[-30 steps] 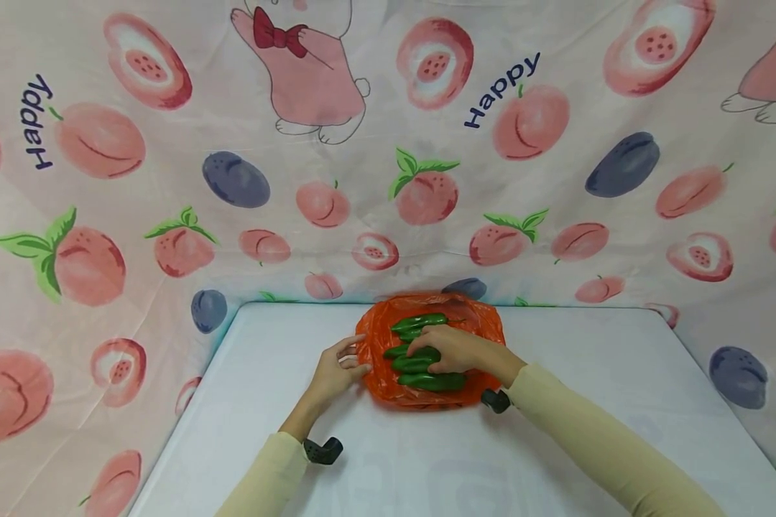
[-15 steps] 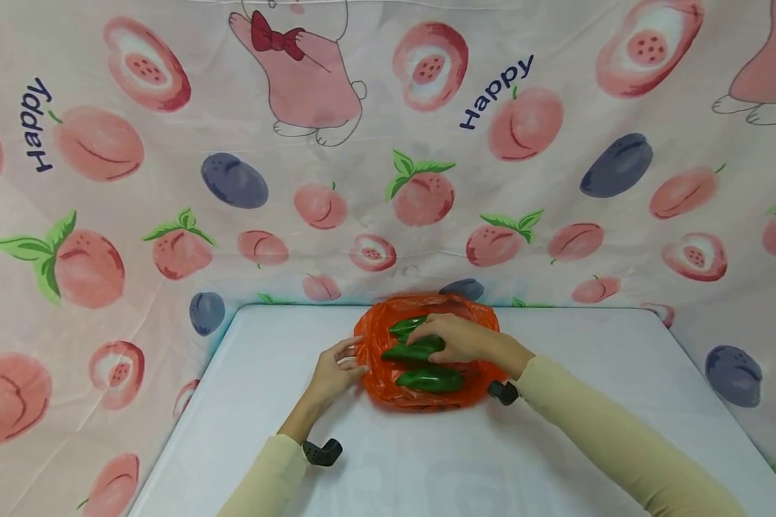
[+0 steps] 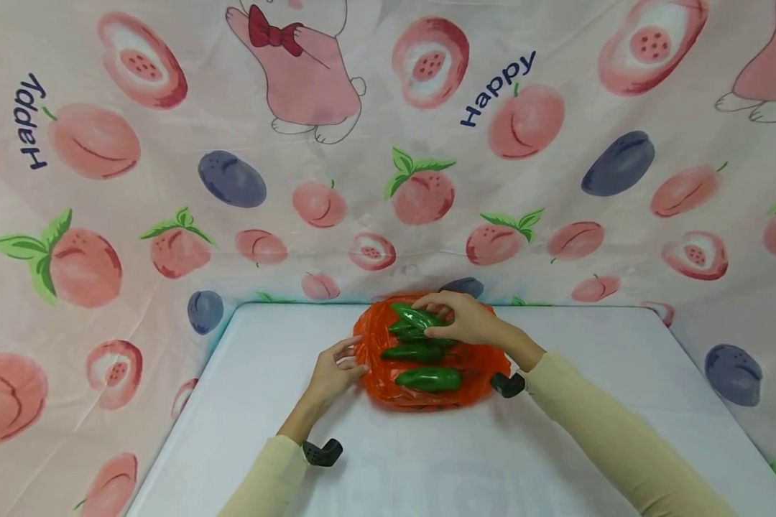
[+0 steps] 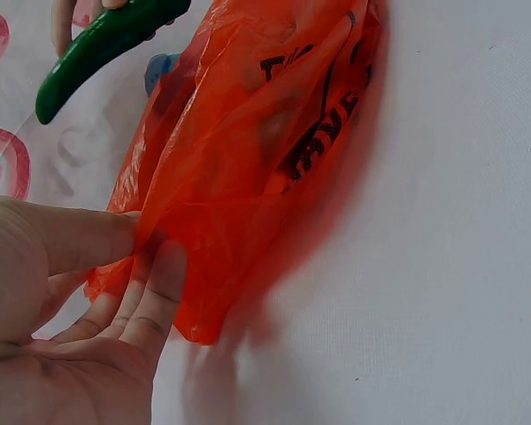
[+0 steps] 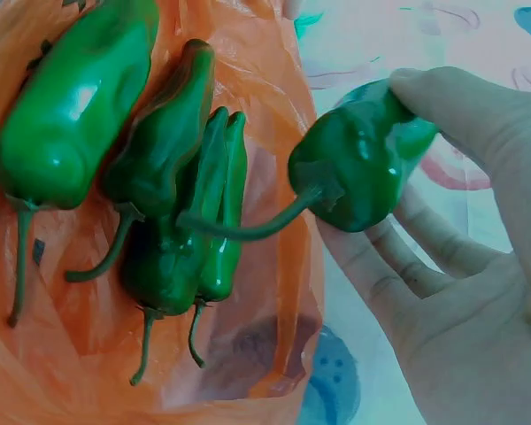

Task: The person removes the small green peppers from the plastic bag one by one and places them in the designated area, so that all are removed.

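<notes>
An orange-red plastic bag [image 3: 481,366] lies spread on the white table with several green peppers on it. My left hand [image 3: 332,373] pinches the bag's left edge between thumb and fingers, plainest in the left wrist view. Above the far side of the bag, my right hand [image 3: 468,319] grips one green pepper [image 5: 363,159], lifted off the others with its stem pointing back. Below it lie more peppers: a wide one [image 5: 71,115] nearest me, a twisted one [image 5: 164,133] beside it, and two slimmer ones close together farther off.
The white tabletop [image 3: 556,438] stretches around the bag on both sides and in front. Right behind the bag hangs a pink fruit-print cloth [image 3: 336,165], which also covers both sides. A black camera mount sits on each wrist.
My right hand has taken a pepper from the middle of the pile and carried it up and toward the back of the bag. The left hand stays at the bag's edge.
</notes>
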A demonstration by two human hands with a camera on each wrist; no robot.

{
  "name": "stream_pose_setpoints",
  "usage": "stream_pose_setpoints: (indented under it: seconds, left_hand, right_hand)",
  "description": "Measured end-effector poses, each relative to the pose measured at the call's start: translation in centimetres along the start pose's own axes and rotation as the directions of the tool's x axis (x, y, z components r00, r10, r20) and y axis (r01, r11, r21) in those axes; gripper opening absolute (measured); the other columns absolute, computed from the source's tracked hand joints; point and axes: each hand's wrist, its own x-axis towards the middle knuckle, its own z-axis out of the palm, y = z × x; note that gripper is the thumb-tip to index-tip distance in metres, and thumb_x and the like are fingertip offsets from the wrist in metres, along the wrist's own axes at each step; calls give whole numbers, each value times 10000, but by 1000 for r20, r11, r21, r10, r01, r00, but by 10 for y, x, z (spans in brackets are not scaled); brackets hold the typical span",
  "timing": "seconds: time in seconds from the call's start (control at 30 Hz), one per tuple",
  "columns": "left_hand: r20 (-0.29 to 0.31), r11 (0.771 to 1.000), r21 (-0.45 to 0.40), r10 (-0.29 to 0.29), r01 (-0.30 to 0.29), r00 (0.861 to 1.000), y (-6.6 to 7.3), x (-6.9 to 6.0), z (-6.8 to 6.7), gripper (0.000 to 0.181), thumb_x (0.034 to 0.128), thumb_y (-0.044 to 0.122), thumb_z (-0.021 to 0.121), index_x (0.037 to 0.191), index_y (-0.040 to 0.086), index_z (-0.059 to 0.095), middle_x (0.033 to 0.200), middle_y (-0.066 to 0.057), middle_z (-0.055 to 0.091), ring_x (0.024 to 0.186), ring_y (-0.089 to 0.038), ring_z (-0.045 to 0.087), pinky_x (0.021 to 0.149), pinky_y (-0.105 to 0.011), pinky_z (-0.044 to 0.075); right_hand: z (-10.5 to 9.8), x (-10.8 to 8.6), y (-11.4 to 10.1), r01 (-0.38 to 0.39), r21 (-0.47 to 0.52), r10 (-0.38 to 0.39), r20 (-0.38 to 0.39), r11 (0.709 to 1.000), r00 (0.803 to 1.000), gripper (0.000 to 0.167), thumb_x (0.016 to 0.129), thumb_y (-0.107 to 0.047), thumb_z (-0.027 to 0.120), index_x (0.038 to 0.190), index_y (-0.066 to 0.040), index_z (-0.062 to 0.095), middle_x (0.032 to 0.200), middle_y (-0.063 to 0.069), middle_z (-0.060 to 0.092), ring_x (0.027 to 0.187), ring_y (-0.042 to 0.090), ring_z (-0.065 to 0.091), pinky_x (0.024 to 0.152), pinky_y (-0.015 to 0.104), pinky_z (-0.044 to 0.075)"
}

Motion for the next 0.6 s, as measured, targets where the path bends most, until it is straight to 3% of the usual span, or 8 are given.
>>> stream_pose_setpoints:
  seconds: [0.1, 0.33, 0.6]
  left_hand:
    - [-4, 1000, 7, -2, 2, 1000, 1, 0, 1, 646, 856, -140, 729, 1451, 50, 567, 1219, -209, 577, 833, -172, 677, 701, -237, 565]
    - [-8, 1000, 5, -1, 1, 1000, 0, 0, 1, 634, 854, -151, 722, 1441, 36, 573, 1191, -202, 574, 833, -176, 685, 701, -238, 571]
    - [-12, 1000, 11, -11, 11, 1000, 1, -1, 3, 642, 866, -145, 709, 1456, 65, 570, 1256, -203, 554, 804, -153, 671, 688, -223, 548]
  right_hand:
    - [0, -1, 3, -17, 43, 19, -39, 999, 999, 481, 903, -219, 814, 1355, -182, 653, 1188, 67, 676, 1016, 236, 661, 865, 417, 583]
    - [1, -5, 5, -59, 83, 63, -53, 995, 997, 492, 908, -241, 810, 1366, -201, 636, 1206, 85, 677, 1009, 247, 668, 865, 426, 588]
    - [-3, -14, 7, -47, 144, 58, -74, 988, 996, 499, 913, -203, 803, 1377, -146, 628, 1197, 113, 670, 1007, 263, 667, 866, 453, 582]
